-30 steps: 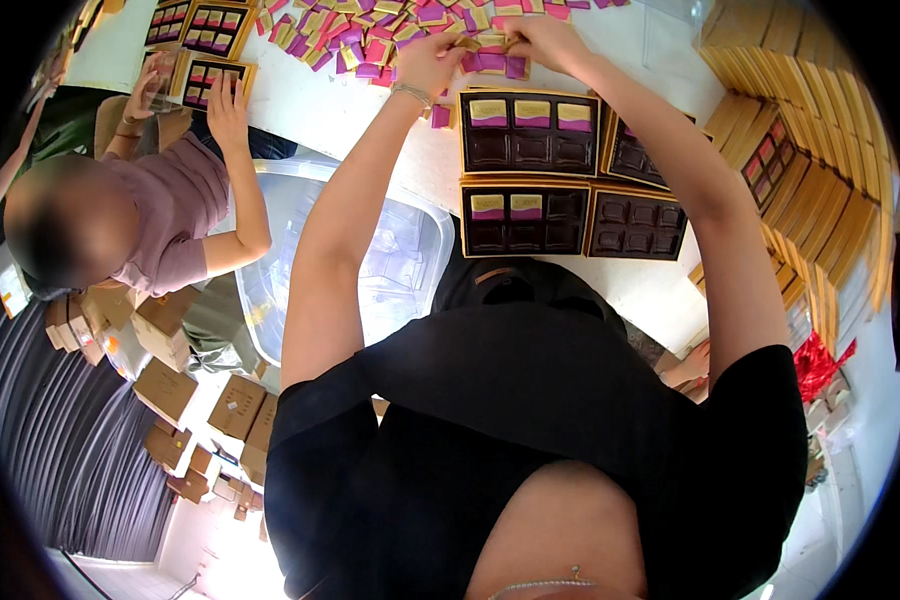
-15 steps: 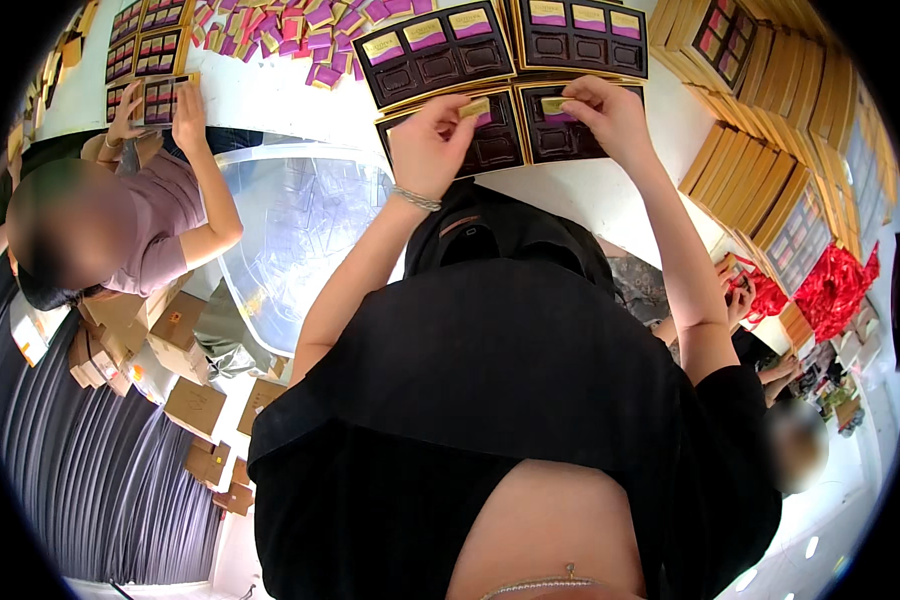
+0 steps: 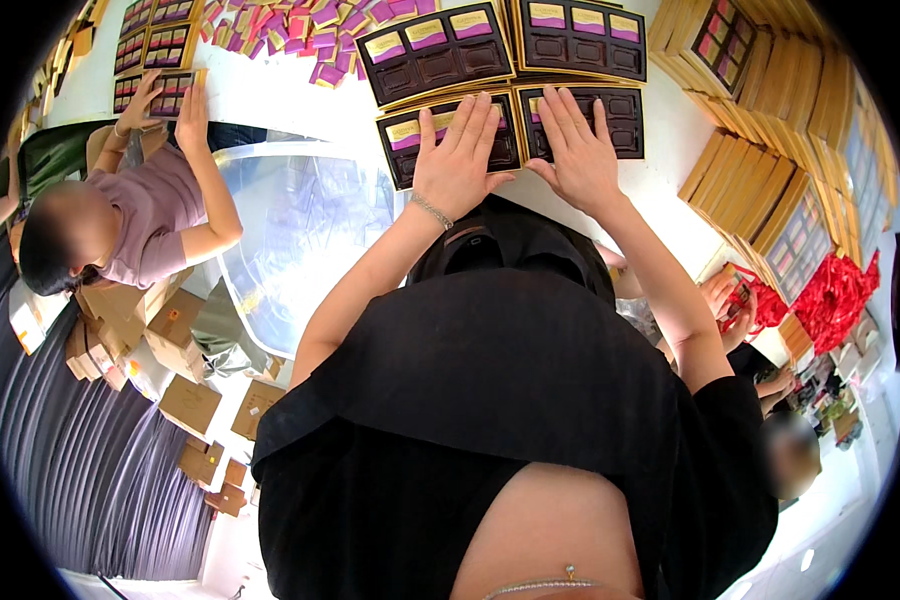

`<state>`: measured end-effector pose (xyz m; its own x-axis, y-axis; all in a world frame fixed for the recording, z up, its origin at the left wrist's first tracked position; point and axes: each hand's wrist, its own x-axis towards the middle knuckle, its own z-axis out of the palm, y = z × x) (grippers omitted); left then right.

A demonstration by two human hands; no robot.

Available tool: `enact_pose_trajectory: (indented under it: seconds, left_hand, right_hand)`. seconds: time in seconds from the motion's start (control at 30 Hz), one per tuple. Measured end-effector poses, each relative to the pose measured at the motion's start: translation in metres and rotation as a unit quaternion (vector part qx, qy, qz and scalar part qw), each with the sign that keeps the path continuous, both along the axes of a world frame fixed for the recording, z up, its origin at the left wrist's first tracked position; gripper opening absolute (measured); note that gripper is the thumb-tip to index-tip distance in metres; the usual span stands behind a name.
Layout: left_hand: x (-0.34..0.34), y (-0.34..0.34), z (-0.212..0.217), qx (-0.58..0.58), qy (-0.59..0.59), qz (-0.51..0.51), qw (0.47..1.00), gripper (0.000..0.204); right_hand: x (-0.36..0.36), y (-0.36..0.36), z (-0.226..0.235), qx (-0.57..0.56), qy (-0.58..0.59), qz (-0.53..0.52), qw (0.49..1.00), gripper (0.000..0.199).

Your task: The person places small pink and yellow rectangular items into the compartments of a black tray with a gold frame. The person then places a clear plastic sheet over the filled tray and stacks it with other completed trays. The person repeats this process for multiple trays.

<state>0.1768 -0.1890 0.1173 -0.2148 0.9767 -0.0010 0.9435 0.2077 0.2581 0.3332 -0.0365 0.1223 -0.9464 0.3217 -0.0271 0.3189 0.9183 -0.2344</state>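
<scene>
My left hand [image 3: 460, 160] lies flat, fingers stretched, over the near left box [image 3: 400, 168], a dark tray with moulded slots and a gold edge. Gold-and-purple wrapped pieces [image 3: 402, 134] fill slots in its far row, partly hidden by my fingers. My right hand [image 3: 578, 155] is spread in the same way on the near right box [image 3: 625, 135], whose slots on the right hold nothing. A bit of purple shows by my right fingers. Beyond them, the far left box [image 3: 442, 68] and the far right box [image 3: 583, 48] each have three wrapped pieces in the far row.
Loose wrapped pieces [image 3: 310, 30] are heaped at the far left. A clear plastic tub [image 3: 305, 220] stands left of me; a co-worker [image 3: 160, 215] handles filled boxes beyond it. Stacked gold-edged boxes [image 3: 745, 180] and red ribbon [image 3: 835, 295] lie right, near another person's hands [image 3: 730, 300].
Both my hands held a wrapped piece in a pinch over the near boxes. Now the fingers have straightened and lie flat on those boxes, the pieces let go.
</scene>
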Motion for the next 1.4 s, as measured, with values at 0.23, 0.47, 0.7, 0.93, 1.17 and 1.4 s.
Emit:
enact_pose_trajectory:
  seconds: [0.23,0.47,0.7,0.93,1.17,1.4]
  left_hand:
    - [-0.002,-0.002,-0.001,-0.002,0.005,-0.01,1.0,0.089]
    - [-0.082,-0.007,0.034,0.111,-0.038,0.119,0.986,0.07]
    - [-0.268,0.018,-0.099,0.194,-0.009,0.189,0.963,0.028]
    - [-0.3,0.048,-0.114,0.063,-0.042,0.219,0.973,0.036]
    - [-0.291,0.042,-0.047,0.223,-0.636,0.257,0.693,0.038]
    - [-0.18,0.097,0.041,0.204,-0.649,0.133,0.721,0.029]
  right_hand:
    - [-0.003,-0.002,-0.001,0.007,-0.04,0.002,0.999,0.083]
    - [-0.08,0.033,0.051,-0.061,0.157,-0.006,0.986,0.045]
    - [-0.324,0.054,-0.044,-0.072,-0.039,0.265,0.961,0.026]
    - [-0.367,0.047,-0.113,0.032,-0.041,0.368,0.928,0.04]
    - [-0.329,0.087,-0.039,-0.514,-0.017,0.079,0.854,0.04]
    - [-0.171,0.112,0.043,-0.655,0.168,-0.14,0.723,0.016]
